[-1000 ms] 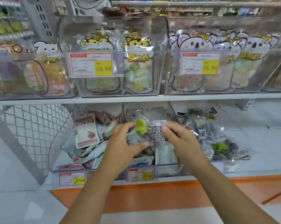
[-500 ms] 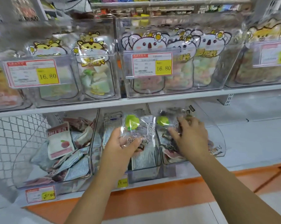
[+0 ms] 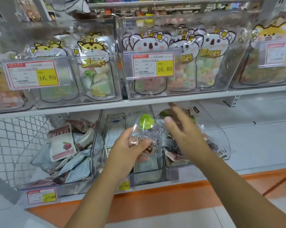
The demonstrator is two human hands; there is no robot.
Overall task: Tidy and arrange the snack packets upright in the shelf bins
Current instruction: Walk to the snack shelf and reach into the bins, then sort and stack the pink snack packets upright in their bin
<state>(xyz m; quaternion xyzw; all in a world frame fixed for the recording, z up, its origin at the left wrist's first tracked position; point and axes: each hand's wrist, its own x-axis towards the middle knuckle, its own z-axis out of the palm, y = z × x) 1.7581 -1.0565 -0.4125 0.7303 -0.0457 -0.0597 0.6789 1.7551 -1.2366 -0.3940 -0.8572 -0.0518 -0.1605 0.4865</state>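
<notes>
Left hand pinches a clear snack packet upright, long axis vertical, green spot topmost, over the middle bin near the shelf front edge; right hand, fingers spread, blurred, partly hides the right bin.

The person's left hand grips a clear snack packet with a green round mark near its top, thumb across the front, holding it upright over the middle bin on the lower shelf. The right hand hovers just beside it, fingers spread and blurred, in front of the right bin, where dark packets lie in a heap. In the left bin the packets lie jumbled, and one with a red fruit picture leans tilted on top. On the shelf above, koala pouches stand upright in a clear bin behind a price tag reading 16.80.
</notes>
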